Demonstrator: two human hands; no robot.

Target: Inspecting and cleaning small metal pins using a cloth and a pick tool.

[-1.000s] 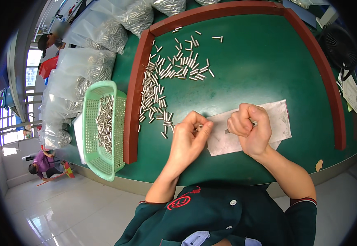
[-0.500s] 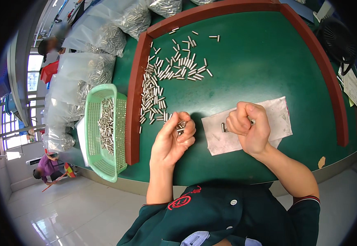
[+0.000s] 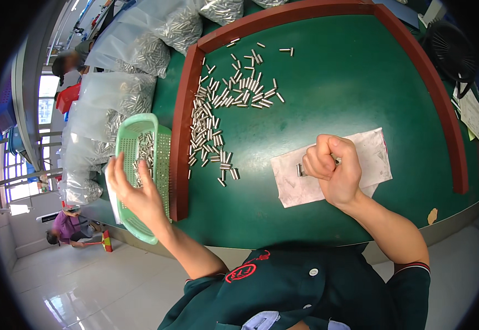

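My left hand (image 3: 137, 190) is over the green perforated plastic basket (image 3: 165, 157), fingers apart, and I see nothing held in it. Short silvery metal pins (image 3: 147, 144) lie inside the basket, partly hidden by that hand. My right hand (image 3: 335, 168) is curled into a fist above a stained pale cloth (image 3: 286, 184). A bit of metal shows within its curled fingers, and one pin (image 3: 299, 170) sticks out beside the knuckles. Many loose pins (image 3: 228, 93) are scattered over the left part of the green table (image 3: 316, 77), with a few nearest the cloth.
A reddish-brown wooden rail (image 3: 180, 137) borders the table and stands between basket and pins. Clear plastic bags of pins (image 3: 150, 52) line the far left. A black fan (image 3: 451, 52) is at the far right. Two people are in the background, one with a broom-like tool.
My left hand has moved left from the table to above the basket and its fingers have opened. Several pins now lie where it was. My right hand stays in place.
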